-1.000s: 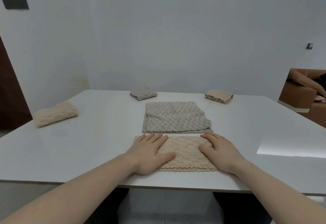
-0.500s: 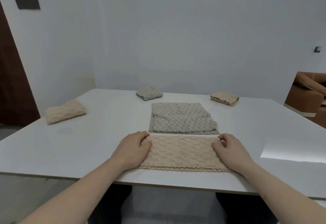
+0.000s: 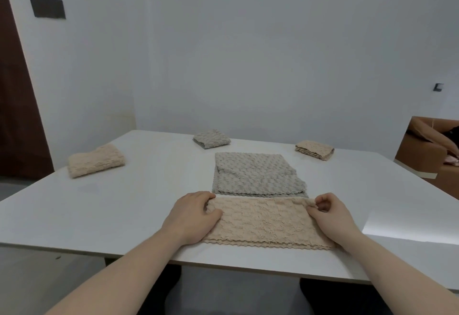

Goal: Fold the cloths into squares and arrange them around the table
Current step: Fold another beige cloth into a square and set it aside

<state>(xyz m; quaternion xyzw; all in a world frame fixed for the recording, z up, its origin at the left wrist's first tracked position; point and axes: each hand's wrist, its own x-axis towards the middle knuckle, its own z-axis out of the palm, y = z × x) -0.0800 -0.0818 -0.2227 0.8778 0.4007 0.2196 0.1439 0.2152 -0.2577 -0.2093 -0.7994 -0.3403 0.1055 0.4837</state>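
Note:
A beige cloth [image 3: 265, 222], folded into a long strip, lies near the front edge of the white table [image 3: 111, 215]. My left hand [image 3: 192, 215] holds its left end, thumb on top and fingers curled at the far corner. My right hand [image 3: 332, 215] pinches the far right corner, slightly lifted. Just behind lies a grey cloth [image 3: 255, 178], loosely folded flat. Three folded squares sit further out: beige [image 3: 95, 160] at the left, grey [image 3: 211, 138] at the back, beige [image 3: 314, 149] at the back right.
A white wall stands behind the table. A brown door [image 3: 17, 116] is at the left, a brown sofa [image 3: 432, 153] at the right. A bright patch of light falls on the table's right side [image 3: 407, 225].
My hands slid outward from the middle of the beige cloth to its two ends and closed on the far corners. The camera view shifted slightly left.

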